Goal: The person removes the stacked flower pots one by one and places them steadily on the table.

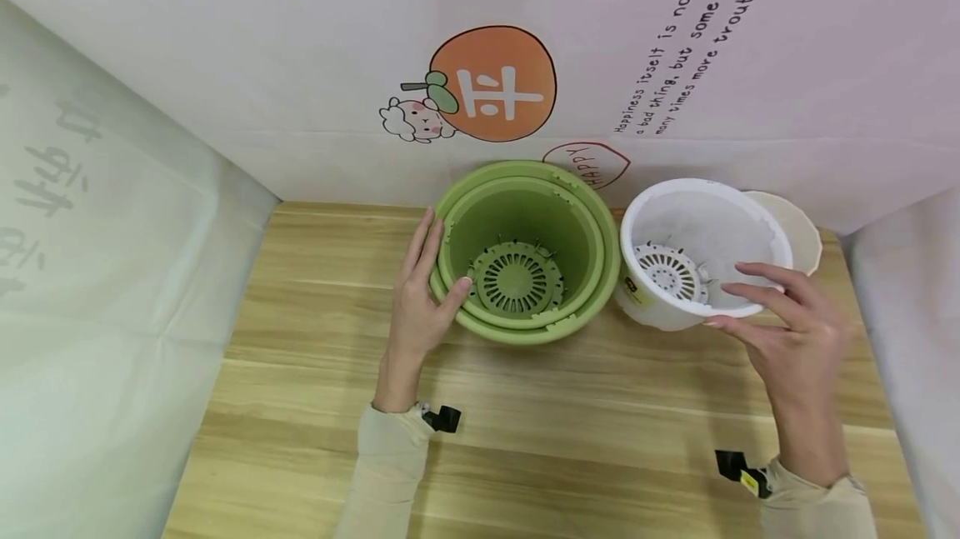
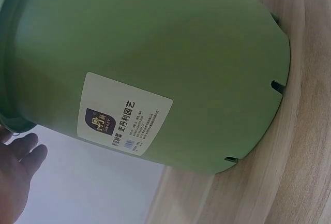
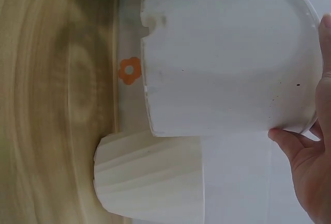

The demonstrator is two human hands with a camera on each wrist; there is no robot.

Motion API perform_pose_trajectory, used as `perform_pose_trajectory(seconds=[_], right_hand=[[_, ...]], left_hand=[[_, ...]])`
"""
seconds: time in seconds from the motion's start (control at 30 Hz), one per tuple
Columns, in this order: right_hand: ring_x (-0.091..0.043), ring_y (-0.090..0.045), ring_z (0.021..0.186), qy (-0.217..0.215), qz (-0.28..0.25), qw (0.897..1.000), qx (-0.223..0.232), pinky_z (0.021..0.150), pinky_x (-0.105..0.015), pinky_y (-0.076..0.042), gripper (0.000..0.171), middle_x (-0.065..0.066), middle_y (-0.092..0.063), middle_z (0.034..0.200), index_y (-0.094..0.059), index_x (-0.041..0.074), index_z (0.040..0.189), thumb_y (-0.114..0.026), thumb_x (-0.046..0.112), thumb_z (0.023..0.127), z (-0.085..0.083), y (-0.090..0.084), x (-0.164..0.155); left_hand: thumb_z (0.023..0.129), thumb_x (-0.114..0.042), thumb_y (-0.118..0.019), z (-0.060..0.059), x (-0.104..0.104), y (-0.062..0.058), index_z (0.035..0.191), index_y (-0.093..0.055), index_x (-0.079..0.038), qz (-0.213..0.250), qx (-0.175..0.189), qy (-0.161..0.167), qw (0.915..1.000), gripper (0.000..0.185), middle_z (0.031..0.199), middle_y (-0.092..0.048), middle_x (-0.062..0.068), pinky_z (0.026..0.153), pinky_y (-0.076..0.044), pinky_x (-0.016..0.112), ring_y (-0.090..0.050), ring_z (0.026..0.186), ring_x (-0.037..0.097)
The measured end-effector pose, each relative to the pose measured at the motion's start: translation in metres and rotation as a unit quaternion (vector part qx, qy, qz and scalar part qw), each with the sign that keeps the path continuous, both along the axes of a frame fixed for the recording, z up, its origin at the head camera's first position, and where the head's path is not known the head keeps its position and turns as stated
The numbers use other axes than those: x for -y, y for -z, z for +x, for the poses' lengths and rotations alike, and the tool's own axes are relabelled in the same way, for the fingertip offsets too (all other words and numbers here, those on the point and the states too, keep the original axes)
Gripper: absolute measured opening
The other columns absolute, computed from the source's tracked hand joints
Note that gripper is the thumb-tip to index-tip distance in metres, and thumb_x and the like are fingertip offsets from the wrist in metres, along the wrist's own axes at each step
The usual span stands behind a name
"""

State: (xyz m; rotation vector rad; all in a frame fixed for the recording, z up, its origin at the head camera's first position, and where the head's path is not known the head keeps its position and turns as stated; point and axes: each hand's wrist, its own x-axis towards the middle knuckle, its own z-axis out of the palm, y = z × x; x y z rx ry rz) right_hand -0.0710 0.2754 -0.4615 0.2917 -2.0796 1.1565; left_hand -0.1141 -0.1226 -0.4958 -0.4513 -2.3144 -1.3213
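Observation:
Two green flowerpots [image 1: 592, 306], one nested in the other, stand on the wooden table against the printed backdrop. My left hand [image 1: 423, 297] is at their left rim, thumb over the edge and fingers along the outside; the left wrist view shows a paper label [image 2: 124, 113] on the outer wall. To the right, my right hand [image 1: 798, 331] pinches the rim of a white flowerpot [image 1: 660, 314], thumb outside and fingers reaching in. That pot tilts, and backdrop shows between its base and the tabletop in the right wrist view. Both pots have slotted bottoms.
Behind the white pot, to its right, stands a cream ribbed pot [image 3: 155, 177]. The printed backdrop [image 1: 337, 106] rises at the table's back edge, with pale cloth [image 1: 97, 314] on the left side. Wooden tabletop [image 1: 570, 456] stretches in front.

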Motion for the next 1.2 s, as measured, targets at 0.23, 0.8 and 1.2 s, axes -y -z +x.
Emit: perform_pose_trajectory(seconds=[0.23,0.8,1.2], right_hand=[[-0.002,-0.064,0.096,0.008,-0.004,1.000,-0.010,0.076,-0.011,-0.037,0.054,-0.024,-0.072,0.098,-0.078,-0.005,0.079,-0.089,0.044,0.059,0.001,0.004,0.000],[-0.004,-0.064,0.099,0.001,0.023,1.000,0.013,0.078,-0.011,-0.037,0.052,-0.023,-0.072,0.100,-0.079,-0.002,0.083,-0.087,0.045,0.062,0.003,0.025,-0.005],[0.000,-0.060,0.096,-0.010,0.057,0.998,0.027,0.075,-0.009,-0.035,0.052,-0.019,-0.073,0.101,-0.080,0.002,0.082,-0.084,0.051,0.065,0.003,0.042,-0.006]], left_hand=[[0.094,-0.066,-0.049,0.001,0.000,-0.001,0.150,-0.040,0.000,0.004,-0.002,0.001,1.0000,0.087,0.161,-0.028,0.009,0.116,-0.030,0.046,-0.030,0.146,0.027],[0.095,-0.064,-0.049,0.002,0.000,0.000,0.150,-0.039,0.000,0.001,-0.002,-0.002,1.0000,0.085,0.162,-0.028,0.008,0.116,-0.029,0.046,-0.031,0.146,0.028],[0.095,-0.068,-0.043,0.003,0.001,-0.002,0.147,-0.044,0.000,-0.049,-0.009,-0.010,0.9987,0.085,0.162,-0.027,0.008,0.114,-0.034,0.047,-0.032,0.145,0.028]])
